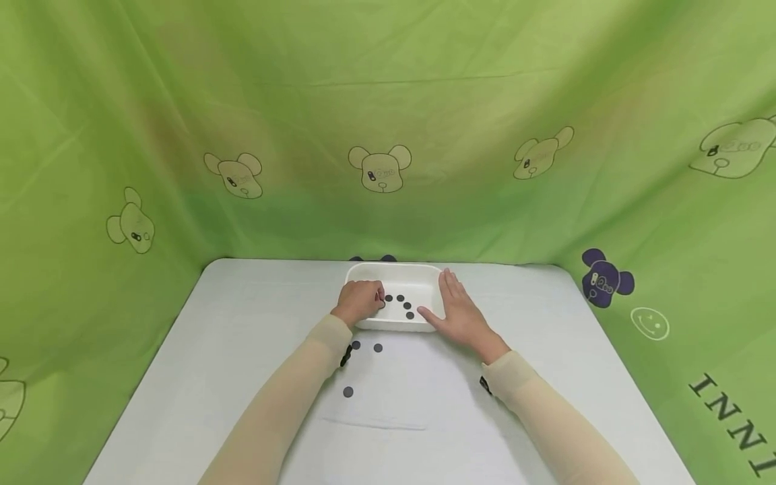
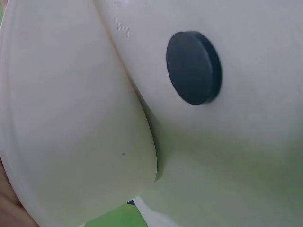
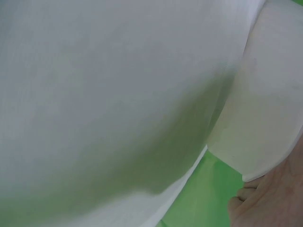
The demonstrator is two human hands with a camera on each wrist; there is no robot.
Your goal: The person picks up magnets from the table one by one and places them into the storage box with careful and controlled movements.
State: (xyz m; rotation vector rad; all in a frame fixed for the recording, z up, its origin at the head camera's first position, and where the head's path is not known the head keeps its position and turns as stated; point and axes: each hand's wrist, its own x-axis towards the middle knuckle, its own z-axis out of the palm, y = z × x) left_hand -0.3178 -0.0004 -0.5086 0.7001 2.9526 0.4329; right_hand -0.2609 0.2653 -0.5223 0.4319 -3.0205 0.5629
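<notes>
Your left hand (image 1: 361, 301) sits curled over the near-left edge of the white tray (image 1: 395, 271), fingers bent down into it right beside a dark disc (image 1: 389, 298) — whether the fingertips are pinching a disc of their own, I cannot tell from the head view, since the knuckles hide them. Your right hand (image 1: 461, 311) lies flat and straight-fingered against the tray's right wall, holding nothing, just bracing it on the worktop (image 1: 242, 323).

Now the count. Inside the tray you have four dark discs showing, strung in a loose arc from the one by your left fingers across to the disc nearest the front wall (image 1: 410, 315). That much looks done. Still out on the worktop — three discs in plain sight: one just beside your left sleeve (image 1: 356, 345), one a little to its right (image 1: 378, 347), and one nearer to you (image 1: 348, 391). The left wrist view shows one of these loose discs (image 2: 194, 67) close up, lying flat just beside the tray's rounded outer wall (image 2: 71, 142). A dark shape peeks out at the left sleeve's edge, and I cannot tell if it is another disc.

So I judge you roughly halfway, perhaps a touch past. The right wrist view gives only bare worktop and the tray's corner (image 3: 265, 118).
</notes>
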